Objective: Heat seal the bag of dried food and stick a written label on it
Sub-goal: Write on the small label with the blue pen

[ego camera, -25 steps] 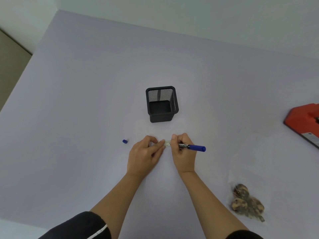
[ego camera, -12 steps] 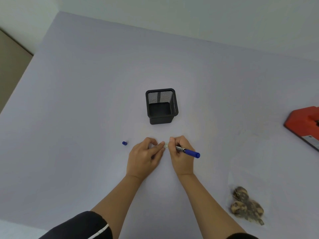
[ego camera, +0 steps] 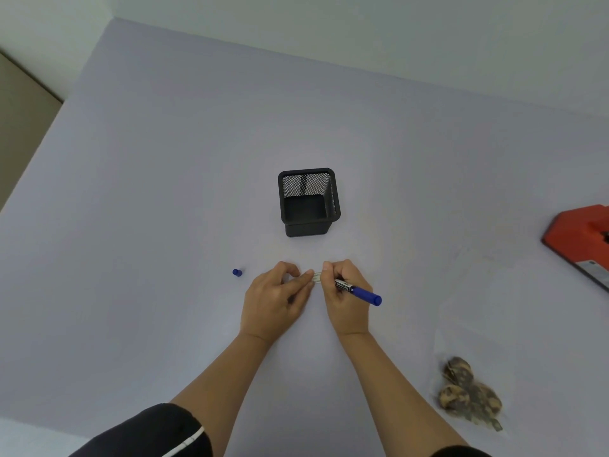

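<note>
**Pale lilac tabletop, label under the pen**

Pale lilac table filled the view, with a black mesh pen holder standing upright near its middle. Just in front of the holder, on the person's side, a small white label lay flat. The left hand pressed one fingertip on the label's left end and gripped nothing. The right hand was curled tight round a blue marker, its tip at the label; any writing was too small to tell. The marker's blue cap lay apart, left of the holder and nearer the person. The clear bag of dried food lay well right of the holder, close to the person. A red heat sealer sat far right of the holder, cut by the frame edge.
</note>
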Motion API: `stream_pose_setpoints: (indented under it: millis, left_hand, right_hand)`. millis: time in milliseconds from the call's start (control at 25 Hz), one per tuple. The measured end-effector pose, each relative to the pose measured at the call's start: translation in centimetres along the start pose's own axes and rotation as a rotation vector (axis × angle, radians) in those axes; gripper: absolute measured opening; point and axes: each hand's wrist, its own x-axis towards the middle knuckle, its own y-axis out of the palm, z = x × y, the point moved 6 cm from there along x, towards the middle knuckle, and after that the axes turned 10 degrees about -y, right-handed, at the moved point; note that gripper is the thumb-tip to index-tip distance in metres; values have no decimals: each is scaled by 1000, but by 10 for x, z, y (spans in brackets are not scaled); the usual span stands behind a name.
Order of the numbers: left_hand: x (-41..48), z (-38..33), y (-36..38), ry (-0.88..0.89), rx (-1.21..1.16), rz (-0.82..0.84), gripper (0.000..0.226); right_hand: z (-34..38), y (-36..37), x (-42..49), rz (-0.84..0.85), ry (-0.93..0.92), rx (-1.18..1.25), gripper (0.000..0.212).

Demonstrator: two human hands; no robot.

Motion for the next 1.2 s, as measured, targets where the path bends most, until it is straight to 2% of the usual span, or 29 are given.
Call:
stream_pose_setpoints:
  millis: [1200]
  left_hand:
    - [0, 1, 2, -5, 4, 13, 21]
  right_hand:
    - [-1, 3, -1, 33, 0, -35, 35]
